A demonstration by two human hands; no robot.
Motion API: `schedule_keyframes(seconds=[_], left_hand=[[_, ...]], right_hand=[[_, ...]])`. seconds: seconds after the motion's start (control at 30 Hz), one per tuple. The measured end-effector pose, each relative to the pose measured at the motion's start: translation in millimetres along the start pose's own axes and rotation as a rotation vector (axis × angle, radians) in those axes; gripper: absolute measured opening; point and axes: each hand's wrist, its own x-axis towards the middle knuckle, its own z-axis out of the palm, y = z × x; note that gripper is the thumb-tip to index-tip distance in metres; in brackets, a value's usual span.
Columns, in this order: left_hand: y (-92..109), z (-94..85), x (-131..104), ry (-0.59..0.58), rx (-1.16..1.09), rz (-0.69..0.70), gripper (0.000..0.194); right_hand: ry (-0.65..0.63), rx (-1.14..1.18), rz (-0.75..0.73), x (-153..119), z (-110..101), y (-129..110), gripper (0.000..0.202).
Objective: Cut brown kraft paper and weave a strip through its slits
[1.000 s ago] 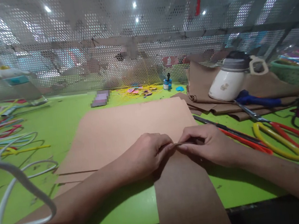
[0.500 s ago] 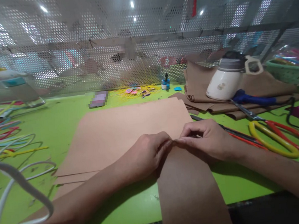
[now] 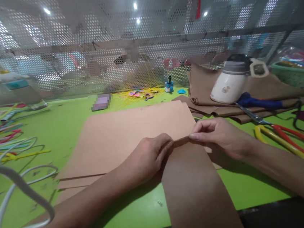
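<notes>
A long brown strip (image 3: 196,185) of paper-like or leather-like sheet runs from between my hands down over the table's front edge. Its top edge is folded over in a narrow band. My left hand (image 3: 152,155) is closed, pinching the left end of that fold. At the fold's right end, my right hand (image 3: 221,135) pinches between thumb and forefinger. Behind and under my hands lies a stack of light brown sheets (image 3: 127,134), partly covered by my left forearm.
Large scissors (image 3: 282,143) with red and yellow handles lie at the right. A white bottle (image 3: 227,86) and brown folded material (image 3: 202,78) stand behind them, beside a green basket (image 3: 295,77). Coloured cords (image 3: 11,143) and a looped white cord (image 3: 32,192) occupy the left.
My right hand has slid right along the fold, away from my left hand, so more of the folded edge shows between them. My left hand stays nearly in place.
</notes>
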Motion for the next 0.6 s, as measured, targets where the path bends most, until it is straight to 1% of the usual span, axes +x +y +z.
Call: schedule_keyframes(seconds=[0.13, 0.23, 0.33, 0.47, 0.53, 0.6], left_hand=[[-3.2, -4.4, 1.8, 0.035, -0.068, -0.049, 0.03], [-5.7, -7.8, 2.8, 0.031, -0.069, -0.077, 0.03], [-6.6, -9.0, 3.4, 0.012, -0.069, -0.066, 0.029], [-6.0, -7.3, 3.8, -0.009, -0.082, -0.043, 0.031], [-5.0, -6.7, 4.0, -0.01, -0.077, -0.038, 0.032], [-3.2, -7.1, 4.0, -0.019, -0.086, -0.038, 0.032]], right_hand=[[0.054, -0.096, -0.121, 1.0, -5.7, 1.4, 0.026], [0.072, -0.105, -0.152, 3.4, -9.1, 4.4, 0.025], [0.051, -0.118, -0.142, 4.4, -8.4, 3.8, 0.025], [-0.082, -0.176, -0.048, 2.2, -4.8, -0.8, 0.03], [-0.077, -0.214, -0.052, 1.1, -4.0, -1.2, 0.034], [-0.019, -0.232, -0.072, 0.6, -3.8, -0.4, 0.036]])
